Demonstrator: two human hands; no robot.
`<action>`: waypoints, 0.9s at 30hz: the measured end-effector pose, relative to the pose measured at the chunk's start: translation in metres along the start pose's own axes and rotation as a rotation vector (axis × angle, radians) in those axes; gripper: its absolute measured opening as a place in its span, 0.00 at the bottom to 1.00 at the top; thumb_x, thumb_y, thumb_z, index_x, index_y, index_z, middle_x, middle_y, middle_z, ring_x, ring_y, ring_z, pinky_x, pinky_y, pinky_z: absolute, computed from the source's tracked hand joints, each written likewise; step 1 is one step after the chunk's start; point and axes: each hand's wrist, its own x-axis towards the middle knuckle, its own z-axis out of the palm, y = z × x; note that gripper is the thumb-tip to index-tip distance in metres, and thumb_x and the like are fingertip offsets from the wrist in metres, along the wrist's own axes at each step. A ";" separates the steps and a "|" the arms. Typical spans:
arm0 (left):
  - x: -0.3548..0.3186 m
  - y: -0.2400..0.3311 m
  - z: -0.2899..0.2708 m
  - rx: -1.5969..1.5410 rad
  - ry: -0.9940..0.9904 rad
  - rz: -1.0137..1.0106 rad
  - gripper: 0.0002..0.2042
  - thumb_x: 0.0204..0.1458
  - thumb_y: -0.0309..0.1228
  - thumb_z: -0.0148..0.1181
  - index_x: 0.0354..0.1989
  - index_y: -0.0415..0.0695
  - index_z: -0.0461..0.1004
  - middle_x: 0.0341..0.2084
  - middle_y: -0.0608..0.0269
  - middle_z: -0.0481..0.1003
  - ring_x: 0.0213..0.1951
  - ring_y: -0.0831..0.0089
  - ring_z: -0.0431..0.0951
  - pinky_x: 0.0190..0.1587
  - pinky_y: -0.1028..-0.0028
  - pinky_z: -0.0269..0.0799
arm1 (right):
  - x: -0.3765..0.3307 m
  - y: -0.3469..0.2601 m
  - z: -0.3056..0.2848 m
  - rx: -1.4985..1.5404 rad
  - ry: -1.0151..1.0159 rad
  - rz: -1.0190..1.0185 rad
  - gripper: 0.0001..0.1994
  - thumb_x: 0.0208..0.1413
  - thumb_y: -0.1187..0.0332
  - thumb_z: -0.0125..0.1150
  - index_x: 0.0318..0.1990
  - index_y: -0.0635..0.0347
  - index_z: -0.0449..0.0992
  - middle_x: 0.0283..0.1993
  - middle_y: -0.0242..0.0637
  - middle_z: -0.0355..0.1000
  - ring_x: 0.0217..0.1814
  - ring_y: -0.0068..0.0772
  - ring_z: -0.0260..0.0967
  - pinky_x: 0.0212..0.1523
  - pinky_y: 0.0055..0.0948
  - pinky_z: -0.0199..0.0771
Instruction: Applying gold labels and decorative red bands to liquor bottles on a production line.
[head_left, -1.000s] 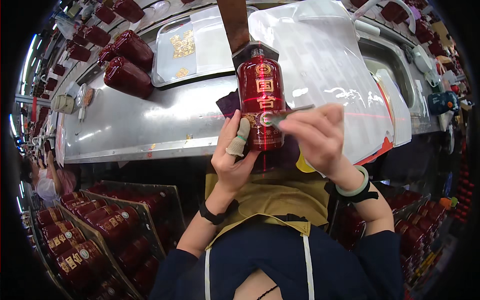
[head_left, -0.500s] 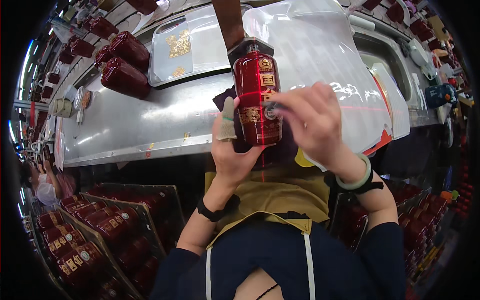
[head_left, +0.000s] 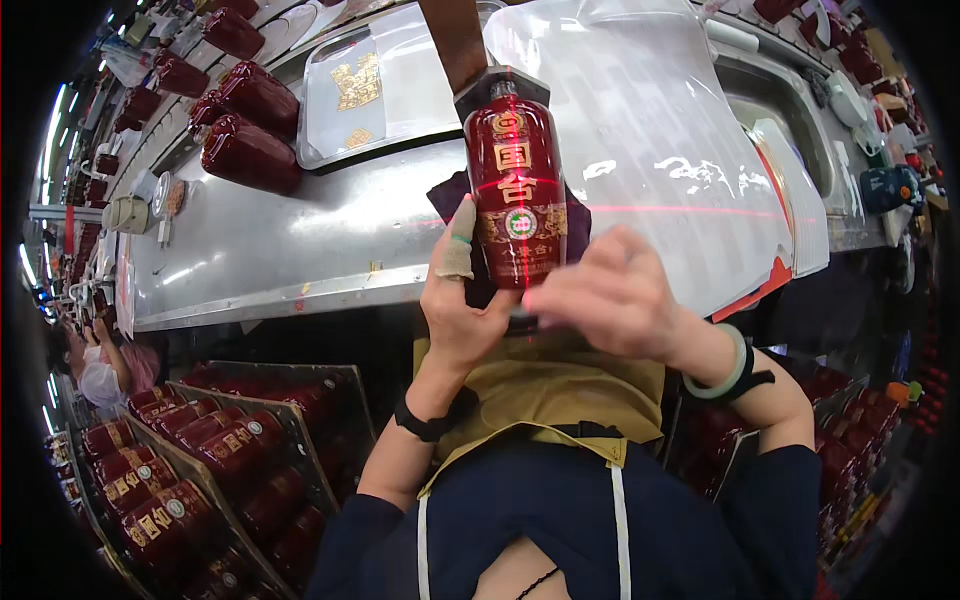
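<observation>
A dark red glossy bottle [head_left: 515,150] with gold lettering and a round green-and-white label lies with its neck pointing away from me. Around its lower left side, my left hand [head_left: 465,290] is closed, its thumb by the base and a cloth finger cover on one finger. Beneath the bottle is a dark cloth [head_left: 578,222]. A red laser cross falls over the bottle's front. Just right of the base is my right hand [head_left: 610,300], fingers partly bent and blurred by motion; whether it holds anything is unclear.
Several red bottles [head_left: 250,155] lie at the far left of the metal table [head_left: 270,240]. Behind is a tray [head_left: 335,105] with gold stickers [head_left: 357,82]. Plastic-covered sheets [head_left: 640,120] lie to the right, beside a metal basin [head_left: 780,110]. Crates of bottles [head_left: 270,430] flank me below.
My right hand has moved from the bottle's front down toward its base. The round label now faces up nearer the middle; the bottle has turned slightly. My left hand keeps its hold.
</observation>
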 end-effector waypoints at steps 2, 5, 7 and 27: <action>0.001 0.002 0.000 0.002 0.007 -0.005 0.47 0.40 0.23 0.82 0.73 0.34 0.66 0.68 0.43 0.71 0.66 0.50 0.75 0.68 0.60 0.71 | -0.005 0.002 0.001 -0.138 0.112 0.268 0.13 0.45 0.74 0.71 0.41 0.48 0.86 0.42 0.25 0.84 0.38 0.29 0.72 0.44 0.31 0.67; 0.000 0.009 0.001 0.049 0.048 0.010 0.47 0.38 0.23 0.82 0.73 0.35 0.67 0.70 0.44 0.69 0.68 0.49 0.72 0.69 0.59 0.69 | -0.003 -0.001 0.001 -0.114 0.103 0.077 0.15 0.44 0.72 0.71 0.42 0.48 0.87 0.41 0.22 0.82 0.39 0.27 0.72 0.46 0.29 0.70; 0.001 0.008 0.003 0.067 0.045 0.040 0.46 0.38 0.22 0.81 0.72 0.34 0.68 0.69 0.44 0.70 0.67 0.49 0.73 0.69 0.59 0.70 | 0.003 -0.005 0.001 -0.033 0.050 -0.133 0.16 0.42 0.69 0.70 0.43 0.47 0.87 0.40 0.20 0.81 0.39 0.25 0.71 0.47 0.28 0.74; 0.005 0.004 -0.003 0.020 -0.014 0.094 0.43 0.41 0.18 0.77 0.71 0.33 0.69 0.69 0.42 0.70 0.68 0.47 0.73 0.69 0.58 0.71 | 0.012 -0.003 0.003 -0.145 0.167 0.158 0.14 0.47 0.71 0.71 0.44 0.47 0.87 0.41 0.21 0.82 0.36 0.27 0.68 0.44 0.30 0.68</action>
